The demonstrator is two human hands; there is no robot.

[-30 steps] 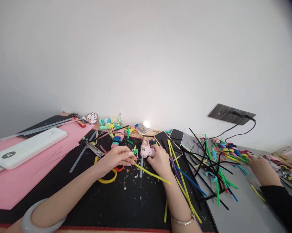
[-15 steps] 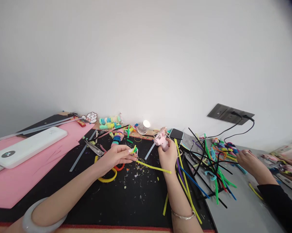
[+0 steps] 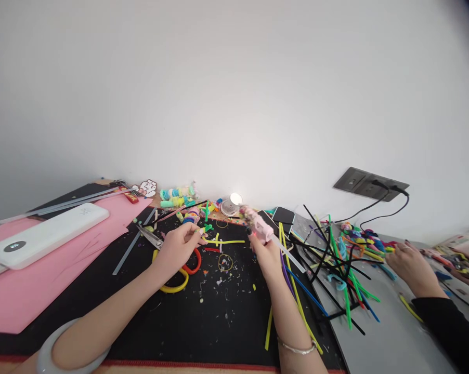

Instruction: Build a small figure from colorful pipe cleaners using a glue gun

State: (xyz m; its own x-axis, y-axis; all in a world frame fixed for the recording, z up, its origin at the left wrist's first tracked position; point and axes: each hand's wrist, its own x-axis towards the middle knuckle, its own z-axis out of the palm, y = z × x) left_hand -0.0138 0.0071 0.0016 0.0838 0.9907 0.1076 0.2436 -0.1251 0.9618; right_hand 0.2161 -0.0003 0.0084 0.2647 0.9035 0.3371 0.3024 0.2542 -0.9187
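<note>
My left hand (image 3: 182, 245) is closed in a pinch over the black mat. A yellow pipe cleaner (image 3: 232, 241) sticks out to the right from its fingertips, with a short yellow piece across it. A small green bit (image 3: 208, 228) shows at the same fingertips. My right hand (image 3: 266, 254) grips a pink hot glue gun (image 3: 261, 226), its nozzle end up and to the left. A translucent glue stick (image 3: 289, 254) juts from the gun's back, down to the right. Scissors (image 3: 174, 286) with yellow and orange handles lie beneath my left wrist, partly hidden.
A white power bank (image 3: 51, 234) rests on pink sheets (image 3: 27, 306) at left. A lit round lamp (image 3: 231, 204) stands by the wall. Loose pipe cleaners (image 3: 347, 291) pile up at right, near a phone (image 3: 283, 215). A co-worker's hands (image 3: 412, 267) are at far right.
My right hand has turned the glue gun, so its glue stick now points down right instead of down left. The yellow pipe cleaner has swung up to nearly level as my left hand shifted slightly.
</note>
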